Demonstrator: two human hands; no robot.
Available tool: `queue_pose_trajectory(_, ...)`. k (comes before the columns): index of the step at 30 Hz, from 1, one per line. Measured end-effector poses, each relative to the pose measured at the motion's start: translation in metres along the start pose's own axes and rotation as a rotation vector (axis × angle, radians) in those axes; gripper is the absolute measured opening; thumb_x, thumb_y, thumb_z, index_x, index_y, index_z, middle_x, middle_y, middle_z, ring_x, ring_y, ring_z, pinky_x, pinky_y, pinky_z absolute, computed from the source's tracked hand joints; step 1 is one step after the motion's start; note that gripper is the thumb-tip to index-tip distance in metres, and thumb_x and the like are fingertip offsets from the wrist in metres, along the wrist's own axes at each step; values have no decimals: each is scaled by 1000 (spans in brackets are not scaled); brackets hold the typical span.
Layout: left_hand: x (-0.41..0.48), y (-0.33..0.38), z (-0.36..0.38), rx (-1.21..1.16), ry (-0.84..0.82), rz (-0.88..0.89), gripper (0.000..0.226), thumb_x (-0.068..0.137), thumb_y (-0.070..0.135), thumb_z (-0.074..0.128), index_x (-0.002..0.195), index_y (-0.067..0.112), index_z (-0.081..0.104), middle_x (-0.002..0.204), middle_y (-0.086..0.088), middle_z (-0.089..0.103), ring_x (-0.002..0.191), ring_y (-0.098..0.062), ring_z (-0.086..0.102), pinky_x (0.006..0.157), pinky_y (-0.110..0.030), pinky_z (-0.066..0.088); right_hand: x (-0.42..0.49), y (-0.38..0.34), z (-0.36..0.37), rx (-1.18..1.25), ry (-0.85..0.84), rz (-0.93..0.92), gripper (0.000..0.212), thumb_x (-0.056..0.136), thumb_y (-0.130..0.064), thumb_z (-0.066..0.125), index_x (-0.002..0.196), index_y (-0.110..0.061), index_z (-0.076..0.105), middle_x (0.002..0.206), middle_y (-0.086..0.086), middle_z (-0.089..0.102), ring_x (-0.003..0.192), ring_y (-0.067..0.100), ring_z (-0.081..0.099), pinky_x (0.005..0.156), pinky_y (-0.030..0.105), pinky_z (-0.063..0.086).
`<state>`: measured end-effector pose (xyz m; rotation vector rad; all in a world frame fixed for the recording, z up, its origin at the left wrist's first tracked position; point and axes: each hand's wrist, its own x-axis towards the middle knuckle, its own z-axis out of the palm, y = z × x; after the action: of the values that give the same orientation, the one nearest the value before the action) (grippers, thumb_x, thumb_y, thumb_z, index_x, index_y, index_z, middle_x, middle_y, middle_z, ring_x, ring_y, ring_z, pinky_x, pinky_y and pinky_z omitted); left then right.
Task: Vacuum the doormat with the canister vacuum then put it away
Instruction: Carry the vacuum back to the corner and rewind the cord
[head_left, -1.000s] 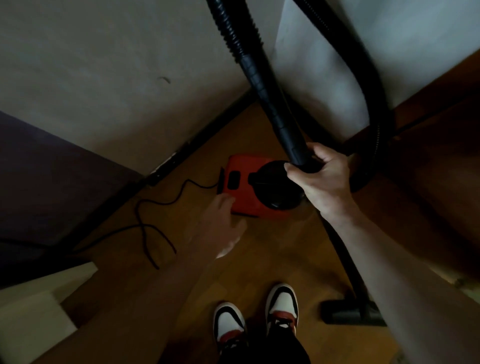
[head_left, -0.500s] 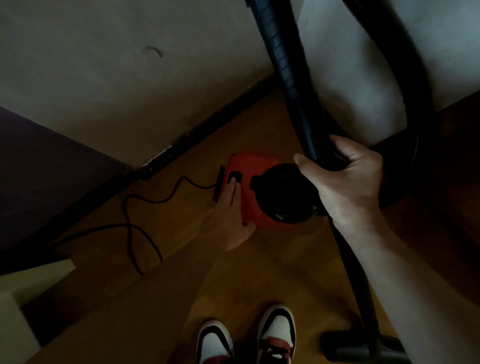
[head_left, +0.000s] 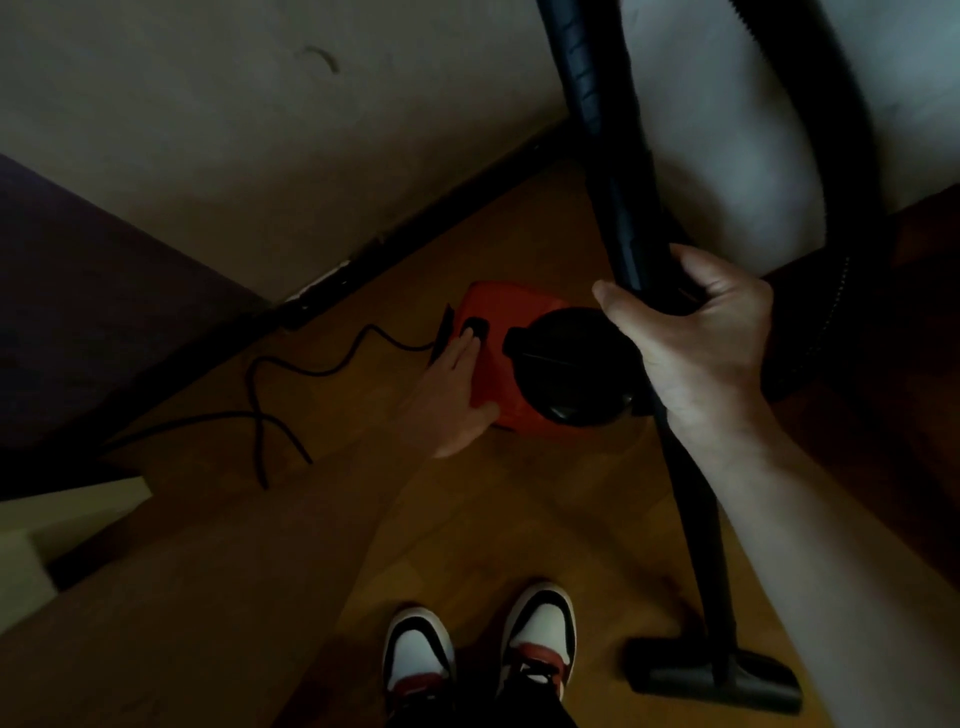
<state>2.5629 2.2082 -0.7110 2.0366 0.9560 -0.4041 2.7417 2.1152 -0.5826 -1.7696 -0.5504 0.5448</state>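
A second ago the left hand (head_left: 451, 397) hung short of the red boxy plastic canister vacuum (head_left: 496, 379); now its straight fingers rest on the black switch (head_left: 476, 329). The canister lies on the wooden floor (head_left: 519, 519) near the wall corner, long axis left to right, cord end leftward. The right hand (head_left: 696, 338) grips the black plastic wand (head_left: 623, 223).

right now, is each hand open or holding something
Left hand: open, straight fingers on the black switch of the red canister vacuum.
Right hand: closed around the black vacuum wand.

Red canister vacuum (head_left: 511, 358), black lid (head_left: 569, 366); white-black-red shoes (head_left: 537, 639).
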Motion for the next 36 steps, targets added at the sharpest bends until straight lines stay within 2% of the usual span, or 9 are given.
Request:
queue_pose_trajectory(7,-33,14,-42,-101,120,102,82,92,39,59,157,23,12,164,8,8,150,-8,7,123,-38,17,-11,-18,1,-143,-113,-79,28,80,-13,82,106,-9,73,84,-4,68,76,8,68,69,24,57)
queue_pose_trajectory(12,-73,35,-91,-139,180,122,75,94,41,57,156,23,18,162,6,19,146,-10,24,117,-28,22,-23,-44,-7,-91,-202,-55,28,83,-21,82,107,-27,69,86,-14,65,83,18,70,72,41,63)
queue_pose_trajectory(15,-105,44,-115,-148,211,126,71,95,40,55,155,25,20,161,9,22,144,-9,25,112,-23,20,-33,-67,-6,-32,-223,-39,28,85,-13,80,106,-25,65,88,5,68,73,17,72,65,29,61)
queue_pose_trajectory(20,-159,41,-149,-158,279,139,61,96,41,54,151,29,30,155,10,34,141,-9,34,114,-28,31,-44,-103,5,-3,-220,-88,25,85,-8,79,107,-13,66,84,14,67,61,9,67,59,22,58)
queue_pose_trajectory(24,-196,29,-171,-191,431,102,49,96,33,58,143,30,43,129,-3,60,104,-25,60,79,-26,51,-49,-123,30,78,-236,-127,22,86,-11,78,96,-26,65,88,24,65,60,10,65,56,19,54)
queue_pose_trajectory(26,-215,20,-178,-222,493,130,46,95,32,58,140,30,47,119,5,63,93,-22,66,71,-25,55,-51,-131,46,139,-269,-157,18,87,-13,78,100,-21,67,87,27,62,59,15,63,56,22,53)
queue_pose_trajectory(28,-233,11,-183,-231,535,134,45,94,33,58,138,29,49,117,12,61,87,-17,68,74,-32,57,-53,-137,60,189,-303,-188,20,90,-12,76,107,-12,67,80,23,57,57,21,60,56,27,52)
queue_pose_trajectory(32,-266,6,-203,-196,646,110,39,94,29,59,132,23,54,124,12,60,114,1,54,94,-16,44,-64,-155,87,289,-345,-212,22,92,-8,73,112,-12,66,78,20,57,56,26,56,56,33,51)
queue_pose_trajectory(36,-296,7,-231,-214,815,131,27,93,20,62,120,18,62,112,9,66,105,1,61,89,-7,45,-78,-171,114,309,-390,-219,25,91,-8,73,111,1,62,69,6,59,56,23,58,58,32,51)
